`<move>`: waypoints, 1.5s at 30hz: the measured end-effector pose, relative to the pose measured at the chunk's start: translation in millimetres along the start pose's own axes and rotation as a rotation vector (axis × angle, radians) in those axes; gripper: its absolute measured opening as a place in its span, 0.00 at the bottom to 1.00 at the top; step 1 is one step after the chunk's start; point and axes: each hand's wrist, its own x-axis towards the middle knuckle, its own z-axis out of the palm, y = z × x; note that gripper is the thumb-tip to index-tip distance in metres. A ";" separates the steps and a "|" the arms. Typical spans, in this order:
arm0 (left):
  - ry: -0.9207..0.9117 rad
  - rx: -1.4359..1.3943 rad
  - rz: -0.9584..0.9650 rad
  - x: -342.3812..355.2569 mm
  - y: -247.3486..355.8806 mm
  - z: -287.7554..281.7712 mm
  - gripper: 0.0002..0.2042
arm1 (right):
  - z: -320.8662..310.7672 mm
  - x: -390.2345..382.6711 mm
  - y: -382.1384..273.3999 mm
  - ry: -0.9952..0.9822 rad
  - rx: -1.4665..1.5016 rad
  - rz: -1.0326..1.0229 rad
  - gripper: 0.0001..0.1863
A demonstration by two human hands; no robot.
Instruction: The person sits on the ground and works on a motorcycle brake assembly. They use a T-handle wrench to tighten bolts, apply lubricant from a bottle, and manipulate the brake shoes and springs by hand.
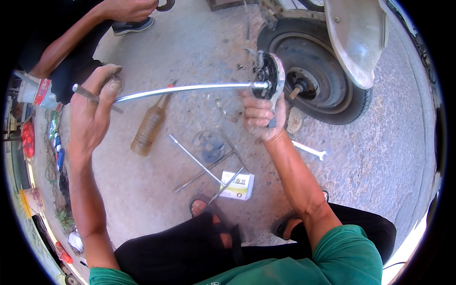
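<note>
My left hand [92,111] grips the dark crossbar [85,92] at one end of a long chrome rod [190,89], fingers wrapped round it at the left. The rod, slightly bowed in the picture, runs across to a round metal mechanical assembly [270,71] with a pale curved edge, where its tip meets the centre. My right hand [261,114] is closed round the lower part of this assembly, near the hub of a scooter wheel [313,52]. On the concrete beneath lie a yellowish plastic bottle [147,130], several metal bars [190,154] and a white card packet [237,185].
A co-worker's hand [137,9] and dark-clad leg [71,80] are at upper left. A pale body panel [356,38] stands over the wheel. An open-ended spanner [308,150] lies right of my right arm. A bucket [42,92] and scattered items line the left edge.
</note>
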 end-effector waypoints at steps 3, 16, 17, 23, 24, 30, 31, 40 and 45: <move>-0.201 0.238 -0.233 5.7 -3.2 -5.4 0.28 | 2.7 -0.8 0.7 0.040 -0.062 -0.025 0.45; -0.269 -1.243 -0.508 -22.7 -53.7 0.3 0.37 | 7.5 1.0 0.4 0.081 -0.038 -0.112 0.41; -0.283 -1.316 -0.523 -23.6 -60.9 1.9 0.35 | 3.6 0.4 -3.3 0.066 -0.036 -0.088 0.42; -0.139 -0.931 -0.580 -27.2 -51.2 22.2 0.21 | 0.8 0.1 -2.3 0.095 -0.054 -0.074 0.43; -0.099 -0.810 -0.495 -28.9 -49.4 25.1 0.20 | 0.7 0.6 -1.7 0.099 -0.052 -0.077 0.43; 0.076 -0.601 -0.305 -24.9 -29.6 28.3 0.38 | 8.9 7.2 3.0 0.101 -0.017 -0.056 0.42; -0.013 -0.680 -0.350 -21.6 -35.7 19.7 0.39 | 9.3 7.9 4.0 0.101 -0.018 -0.064 0.43; -0.164 -0.408 0.035 -25.9 -50.8 10.8 0.11 | 10.5 7.2 1.8 0.133 -0.045 -0.078 0.46; 0.075 0.067 0.114 -27.0 -39.0 17.8 0.14 | 9.4 8.0 2.6 0.103 -0.004 -0.085 0.45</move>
